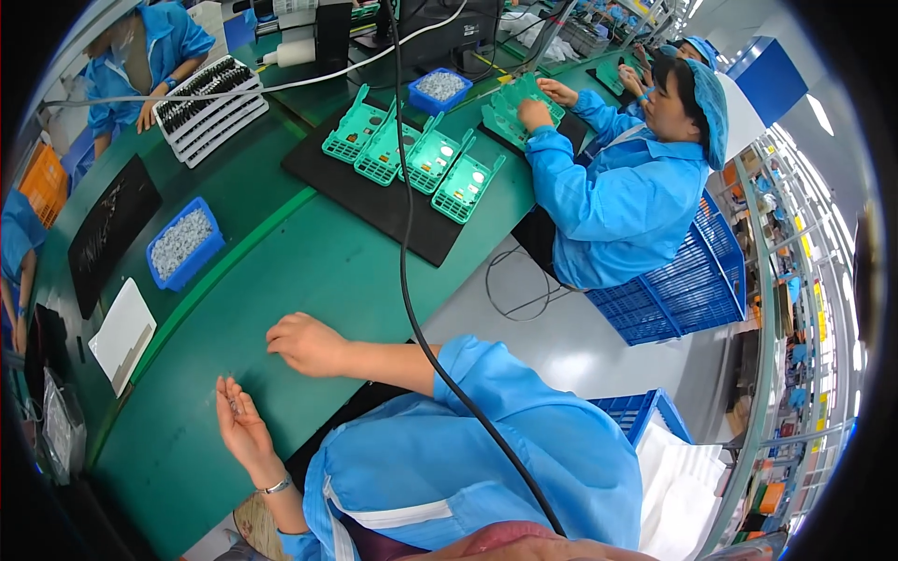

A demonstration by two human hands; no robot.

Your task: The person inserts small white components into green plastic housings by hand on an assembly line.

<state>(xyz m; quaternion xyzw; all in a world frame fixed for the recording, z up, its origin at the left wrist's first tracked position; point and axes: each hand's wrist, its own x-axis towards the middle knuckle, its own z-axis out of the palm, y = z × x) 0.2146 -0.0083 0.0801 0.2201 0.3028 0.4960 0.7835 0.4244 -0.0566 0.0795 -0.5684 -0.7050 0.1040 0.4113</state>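
Note:
My left hand (245, 428) is palm up and cupped over the green bench, with a few small clear-looking pieces (234, 404) lying against its fingers. To the right and farther off, my right hand (307, 344) is curled with its back toward me. Its fingertips are bent inward, and whatever they pinch, if anything, is hidden. The two hands are apart. A blue tray (185, 243) of small whitish pieces stands beyond them to the left; neither hand touches it.
Several green plastic frames (432, 161) lie on a black mat (309, 161). Left are a white card (122, 337) and a black sheet (114, 234). A black cable (408, 215) hangs across the view. A co-worker (617, 196) handles a green part at right.

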